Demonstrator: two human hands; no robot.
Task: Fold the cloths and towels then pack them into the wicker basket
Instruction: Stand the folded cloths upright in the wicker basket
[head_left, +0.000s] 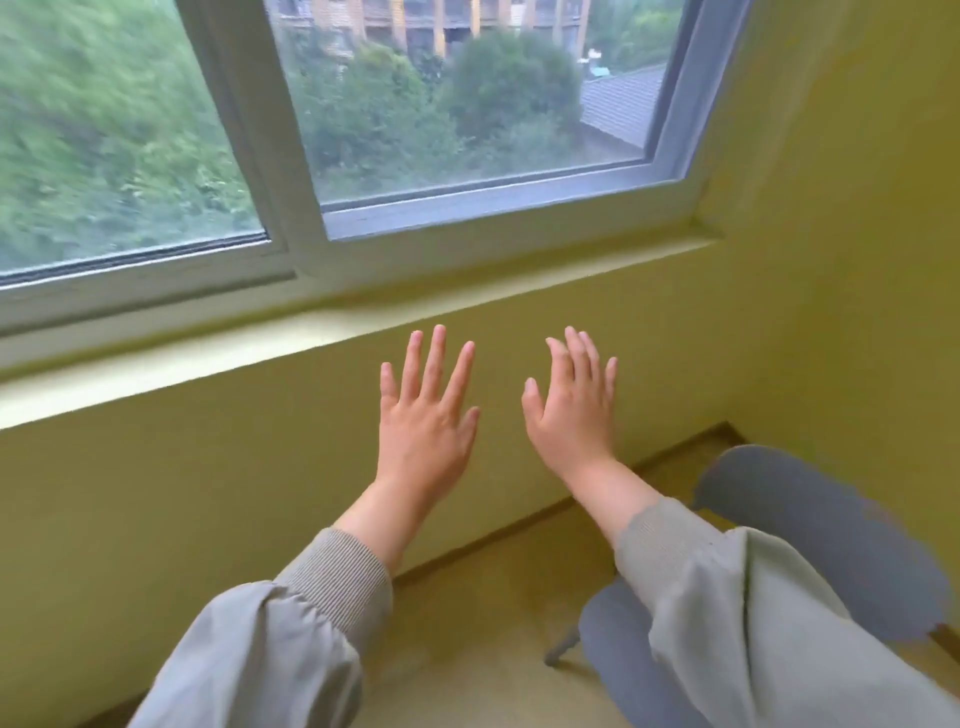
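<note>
My left hand (423, 415) and my right hand (571, 405) are both stretched out in front of me, backs up, fingers spread, holding nothing. They hover side by side before a yellow wall below a window. Grey sleeves with ribbed cuffs cover both forearms. No cloth, towel or wicker basket is in view.
A window (467, 130) with a pale frame fills the top, with a yellow sill (311, 332) under it. A grey chair (810, 530) stands at the lower right in the corner, partly behind my right sleeve. The floor (493, 597) below is yellowish.
</note>
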